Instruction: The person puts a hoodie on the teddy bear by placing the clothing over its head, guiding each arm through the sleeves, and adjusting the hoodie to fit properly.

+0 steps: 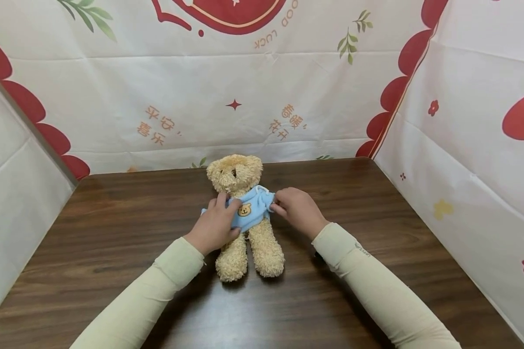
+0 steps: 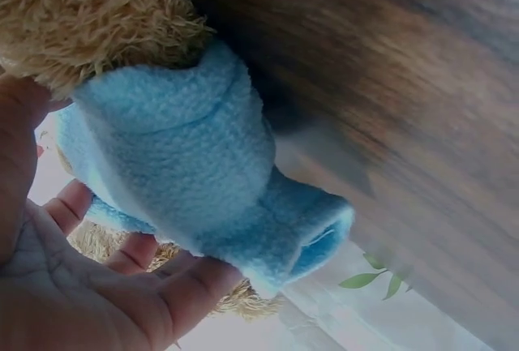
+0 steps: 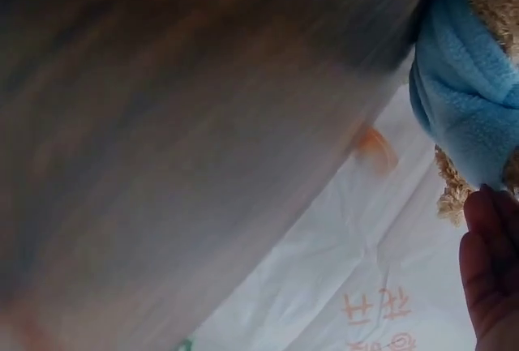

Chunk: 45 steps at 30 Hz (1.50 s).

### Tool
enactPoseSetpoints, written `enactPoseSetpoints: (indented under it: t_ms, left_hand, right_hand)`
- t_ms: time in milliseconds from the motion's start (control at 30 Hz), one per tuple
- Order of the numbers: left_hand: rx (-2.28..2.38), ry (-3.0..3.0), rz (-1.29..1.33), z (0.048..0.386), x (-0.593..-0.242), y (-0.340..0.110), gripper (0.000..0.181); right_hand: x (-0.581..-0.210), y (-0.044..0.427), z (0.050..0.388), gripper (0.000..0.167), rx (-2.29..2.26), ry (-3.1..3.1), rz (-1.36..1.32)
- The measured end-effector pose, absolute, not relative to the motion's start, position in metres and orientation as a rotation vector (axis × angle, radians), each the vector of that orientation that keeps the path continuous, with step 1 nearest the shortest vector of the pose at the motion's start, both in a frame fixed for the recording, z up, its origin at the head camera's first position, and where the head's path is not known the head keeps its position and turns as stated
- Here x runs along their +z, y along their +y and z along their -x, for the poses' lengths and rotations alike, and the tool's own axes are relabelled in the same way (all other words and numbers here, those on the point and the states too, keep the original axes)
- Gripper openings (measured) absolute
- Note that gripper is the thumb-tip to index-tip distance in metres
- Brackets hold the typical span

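A fuzzy tan teddy bear [image 1: 234, 174] lies face up on the table, its legs towards me. It wears a light blue fleece sweater [image 1: 256, 208] with a bear-face patch. My left hand [image 1: 214, 223] holds the bear's body through the sweater, thumb on the front. In the left wrist view a sleeve [image 2: 276, 233] sticks out beyond the fingers, its cuff hollow with no paw showing. My right hand [image 1: 300, 211] pinches the other sleeve's end at the bear's side. The right wrist view shows its fingertips [image 3: 486, 213] at the blue fabric, partly cut off by the frame.
The dark wood table [image 1: 126, 208] extends around the bear. A white printed cloth [image 1: 227, 77] hangs behind the far edge, and another cloth wall [image 1: 471, 145] stands along the right side.
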<state>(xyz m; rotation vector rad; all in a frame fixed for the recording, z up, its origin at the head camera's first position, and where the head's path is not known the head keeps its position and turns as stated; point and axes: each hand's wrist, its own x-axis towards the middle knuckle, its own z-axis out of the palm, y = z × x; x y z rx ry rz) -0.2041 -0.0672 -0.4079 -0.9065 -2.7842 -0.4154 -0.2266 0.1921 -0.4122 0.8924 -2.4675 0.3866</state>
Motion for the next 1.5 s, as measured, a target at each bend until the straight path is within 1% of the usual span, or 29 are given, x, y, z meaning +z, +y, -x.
enactPoseSetpoints:
  t_ms: [167,433,667,733,867,1000,1100,1400,1500]
  left_hand:
    - [-0.422,-2.761,0.914,0.204,-0.409,-0.068,0.059]
    - [-0.348,-2.733,0.891,0.2,-0.406,-0.063,0.058]
    - [-0.092,-2.558,0.979,0.194,-0.401,-0.052,0.07]
    - [-0.068,-2.583,0.996,0.195,-0.401,-0.052,0.068]
    - [-0.125,-2.634,1.021,0.198,-0.4,-0.054,0.056]
    - [-0.192,-2.653,1.084,0.2,-0.399,-0.057,0.044]
    - [-0.187,-2.665,1.125,0.201,-0.397,-0.06,0.038]
    - [-0.175,-2.71,1.192,0.208,-0.398,-0.059,0.04]
    - [-0.17,-2.746,1.185,0.211,-0.397,-0.058,0.042]
  right_hand:
    - [-0.411,0.191,0.228,0.015,0.359,-2.374,-0.984]
    - [-0.41,0.19,0.23,0.011,0.169,-2.429,-1.019]
    - [-0.412,0.191,0.229,0.016,-0.019,-2.29,-0.995]
    - [-0.412,0.194,0.231,0.018,-0.033,-2.293,-0.981]
    - [-0.411,0.207,0.238,0.024,0.054,-2.305,-0.961]
    - [-0.409,0.221,0.246,0.028,0.2,-2.307,-1.002]
    - [-0.408,0.228,0.249,0.028,0.261,-2.329,-1.026]
    - [-0.405,0.236,0.259,0.028,0.313,-2.336,-0.953]
    - [-0.398,0.234,0.256,0.024,0.335,-2.429,-0.978]
